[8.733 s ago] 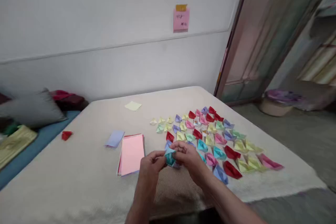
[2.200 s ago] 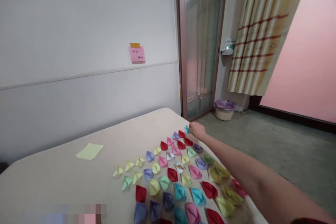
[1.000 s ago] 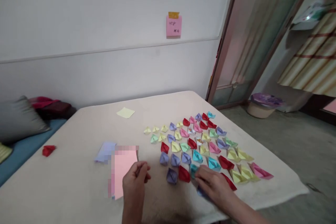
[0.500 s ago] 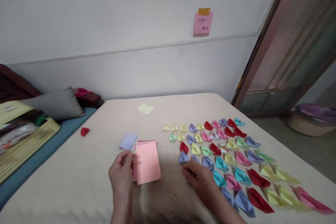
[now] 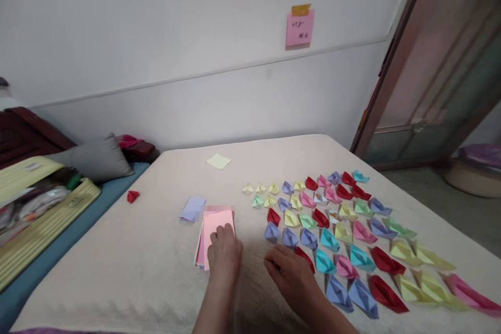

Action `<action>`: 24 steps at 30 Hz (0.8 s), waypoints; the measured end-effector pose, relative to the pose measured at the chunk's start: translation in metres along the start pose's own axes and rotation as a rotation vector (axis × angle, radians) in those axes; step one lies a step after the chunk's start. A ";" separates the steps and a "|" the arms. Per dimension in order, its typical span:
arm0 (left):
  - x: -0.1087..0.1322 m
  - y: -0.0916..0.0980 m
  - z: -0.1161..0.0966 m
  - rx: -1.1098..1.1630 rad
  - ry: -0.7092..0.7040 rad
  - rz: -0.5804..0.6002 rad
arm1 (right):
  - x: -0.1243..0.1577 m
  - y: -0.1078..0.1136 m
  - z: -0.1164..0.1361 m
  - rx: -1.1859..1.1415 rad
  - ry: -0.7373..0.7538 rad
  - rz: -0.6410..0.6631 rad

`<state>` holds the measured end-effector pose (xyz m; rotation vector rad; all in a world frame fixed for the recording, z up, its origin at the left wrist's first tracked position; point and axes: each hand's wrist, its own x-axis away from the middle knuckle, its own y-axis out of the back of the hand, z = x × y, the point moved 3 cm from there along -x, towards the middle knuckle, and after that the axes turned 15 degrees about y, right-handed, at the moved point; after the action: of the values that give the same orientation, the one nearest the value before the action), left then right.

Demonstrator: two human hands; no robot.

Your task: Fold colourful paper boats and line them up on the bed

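Note:
My left hand [image 5: 224, 253] lies flat, fingers stretched, on a stack of pink paper sheets [image 5: 216, 223] on a cream cloth-covered table [image 5: 148, 261]. My right hand [image 5: 288, 274] rests on the cloth beside it, fingers curled loosely downward, holding nothing that shows, close to a red folded paper boat [image 5: 304, 258]. Rows of several small paper boats [image 5: 336, 224] in red, yellow, blue, pink, green and purple spread to the right. A loose lilac sheet [image 5: 192, 208] lies left of the pink stack.
A pale yellow sheet [image 5: 218, 161] lies farther back on the table. A red paper boat [image 5: 132, 196] sits alone at the left edge. Grey cushion [image 5: 94, 157] and a yellow bag [image 5: 43, 209] lie on a blue mat left. A pink note [image 5: 299, 27] hangs on the wall.
My left hand moved from the stack's left edge onto the top pink sheet. My right hand stayed beside the boats. Earlier it reached to the far row with a teal boat, then drew back.

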<state>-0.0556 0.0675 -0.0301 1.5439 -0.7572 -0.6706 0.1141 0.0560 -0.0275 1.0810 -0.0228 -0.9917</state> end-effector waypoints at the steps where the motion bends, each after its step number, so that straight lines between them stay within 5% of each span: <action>1: -0.002 0.000 0.002 0.013 0.007 0.033 | 0.000 0.001 0.000 -0.006 -0.006 -0.001; 6: -0.015 0.006 0.022 0.249 0.028 0.154 | 0.001 0.009 -0.001 -0.106 -0.043 -0.035; 11: -0.021 0.025 0.045 0.347 0.109 0.035 | -0.001 0.010 -0.006 -0.266 -0.140 -0.094; 14: -0.014 0.035 0.047 0.841 0.142 -0.015 | -0.003 0.007 -0.014 -0.444 -0.236 -0.136; 18: 0.008 0.021 0.024 1.604 0.157 0.417 | -0.008 0.009 -0.018 -0.804 -0.336 -0.212; 20: 0.021 0.014 0.008 1.692 0.155 0.551 | -0.011 0.011 -0.014 -0.998 -0.305 -0.232; 24: 0.036 0.012 -0.010 1.675 0.114 0.598 | -0.010 0.012 -0.012 -1.142 -0.349 -0.306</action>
<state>-0.0264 0.0443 -0.0166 2.5061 -1.7823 0.7861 0.1220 0.0732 -0.0203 -0.1452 0.3926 -1.2045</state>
